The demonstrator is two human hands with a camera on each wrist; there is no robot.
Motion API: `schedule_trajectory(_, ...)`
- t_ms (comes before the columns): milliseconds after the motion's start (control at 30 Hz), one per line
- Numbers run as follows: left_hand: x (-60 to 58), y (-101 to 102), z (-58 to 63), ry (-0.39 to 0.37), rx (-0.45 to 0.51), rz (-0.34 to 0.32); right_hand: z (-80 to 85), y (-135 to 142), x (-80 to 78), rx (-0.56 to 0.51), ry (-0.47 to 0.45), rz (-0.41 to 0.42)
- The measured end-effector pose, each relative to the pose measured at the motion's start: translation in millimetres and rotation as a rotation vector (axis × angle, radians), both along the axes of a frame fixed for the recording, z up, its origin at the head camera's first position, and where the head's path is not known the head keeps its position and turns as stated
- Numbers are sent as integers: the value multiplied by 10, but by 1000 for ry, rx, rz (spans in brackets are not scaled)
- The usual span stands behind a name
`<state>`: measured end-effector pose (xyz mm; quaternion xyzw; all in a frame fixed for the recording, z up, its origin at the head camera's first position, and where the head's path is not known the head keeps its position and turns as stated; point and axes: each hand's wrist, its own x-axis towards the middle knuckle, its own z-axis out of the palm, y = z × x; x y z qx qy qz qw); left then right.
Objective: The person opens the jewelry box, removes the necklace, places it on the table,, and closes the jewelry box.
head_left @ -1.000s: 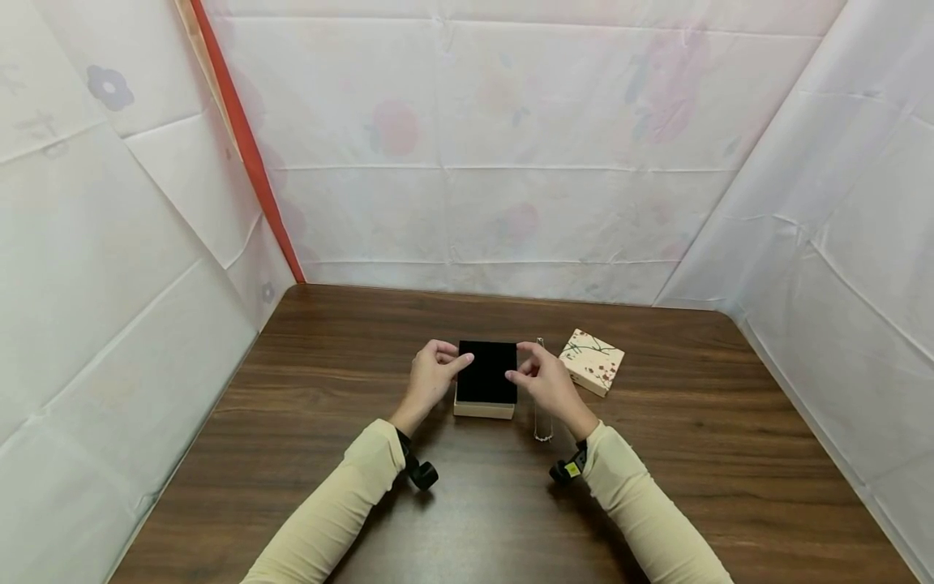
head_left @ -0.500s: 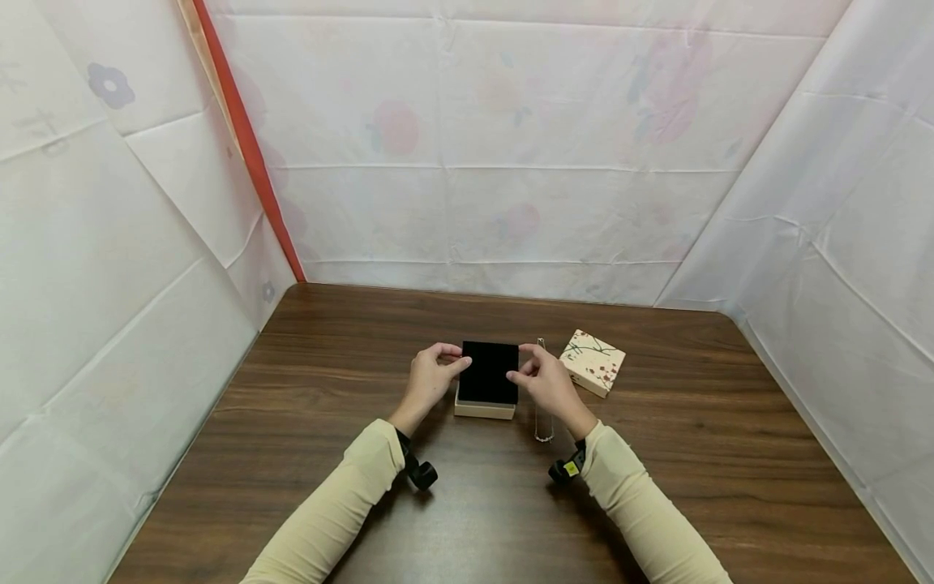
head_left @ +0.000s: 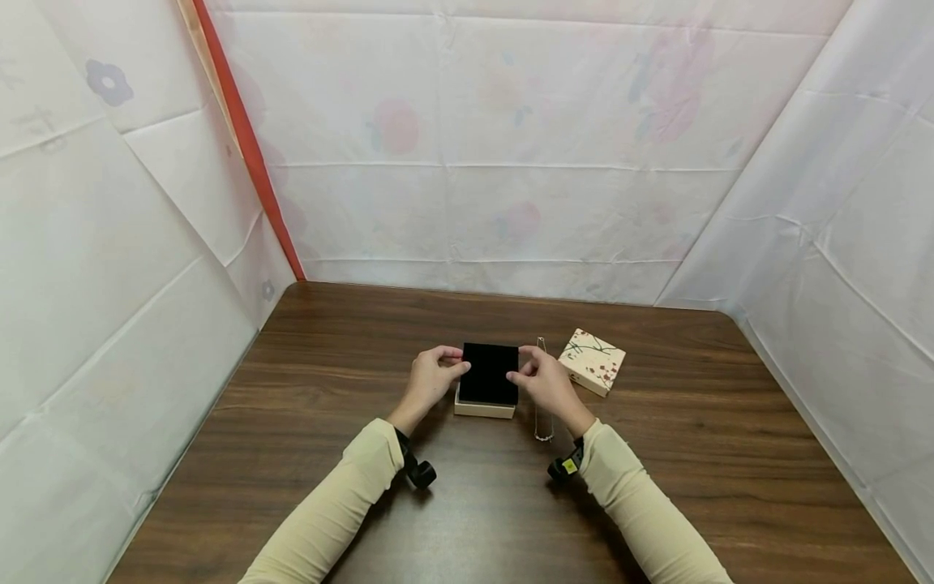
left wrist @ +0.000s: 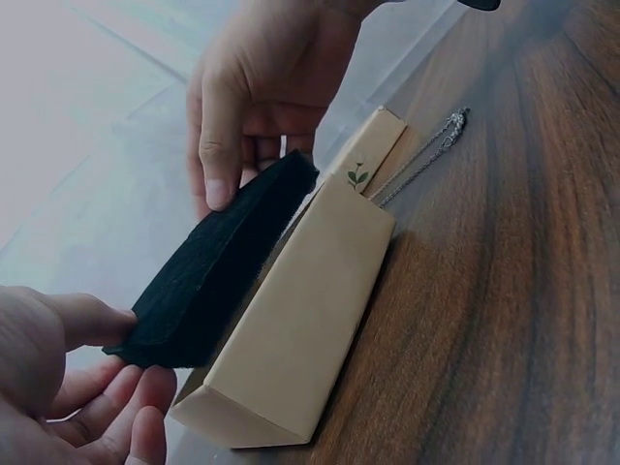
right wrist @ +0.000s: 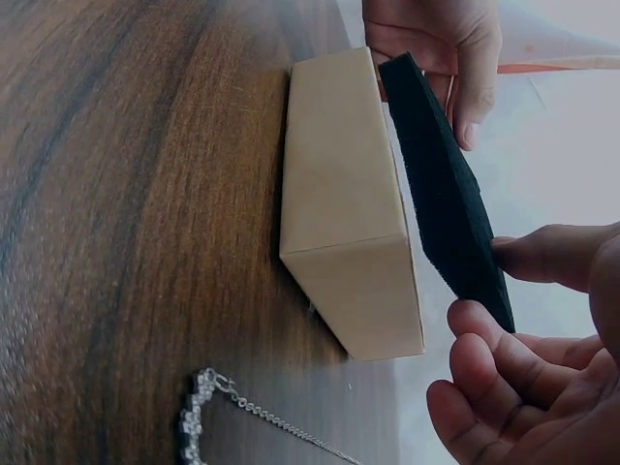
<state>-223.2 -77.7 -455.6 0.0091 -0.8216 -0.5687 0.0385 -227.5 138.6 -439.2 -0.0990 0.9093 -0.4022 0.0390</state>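
A black foam pad (head_left: 490,373) is held over the open cream box base (head_left: 485,411) in the middle of the table. My left hand (head_left: 430,383) pinches the pad's left edge between thumb and fingers; my right hand (head_left: 546,383) pinches its right edge. From the right wrist, a narrow gap shows between the pad (right wrist: 441,184) and the box (right wrist: 344,165). The box's inside is hidden under the pad. Right of the box, partly behind my right hand, a thin silver chain with a beaded section (right wrist: 197,417) lies on the table.
The box lid (head_left: 593,361), cream with a branch-and-blossom print, lies at an angle beyond my right hand. The wooden table (head_left: 481,519) is bordered by white printed sheets at the back (head_left: 474,211) and both sides. A red strip (head_left: 251,154) runs down the left corner.
The pad has shifted slightly to the right and then a touch nearer and lower over the box. Both hands keep their pinch; the chain and lid stay put.
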Motion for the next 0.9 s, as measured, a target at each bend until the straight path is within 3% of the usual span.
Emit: schedule_trajectory(900,-1,-39,-61,-29,-84,-11,-101,-37,-34,28,10,34)
